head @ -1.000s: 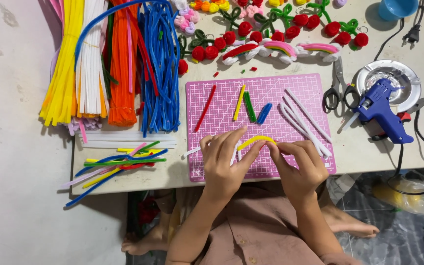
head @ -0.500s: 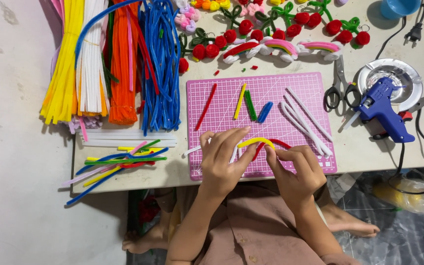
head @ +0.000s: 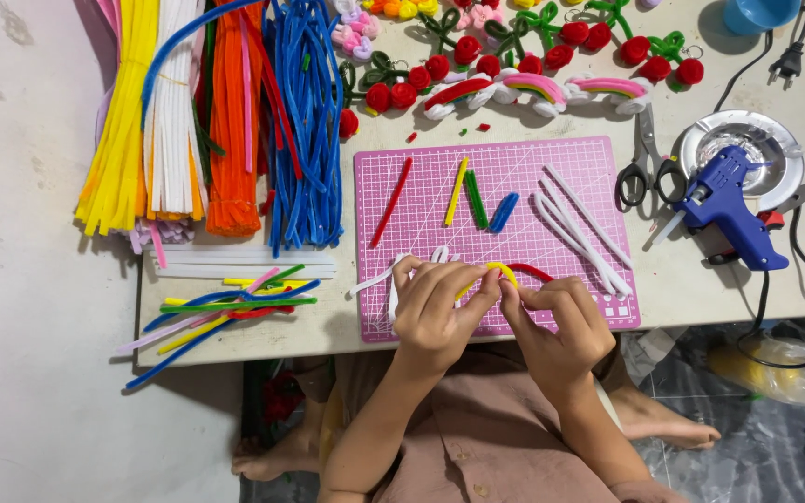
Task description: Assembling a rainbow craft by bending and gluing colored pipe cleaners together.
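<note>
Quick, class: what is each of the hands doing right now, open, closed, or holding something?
Left hand: closed, pinching the bent yellow pipe cleaner.
Right hand: closed, pinching the same yellow pipe cleaner, with a red pipe cleaner beside it.

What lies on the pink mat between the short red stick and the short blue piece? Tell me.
In the head view, between the red stick and the blue piece on the pink mat lie a yellow stick and a green stick, side by side.

Blue glue gun (head: 733, 210) lying beside scissors (head: 640, 168); finished rainbows (head: 533, 88) and red cherries (head: 463, 61) sitting along desk (head: 691, 279) top.
</note>
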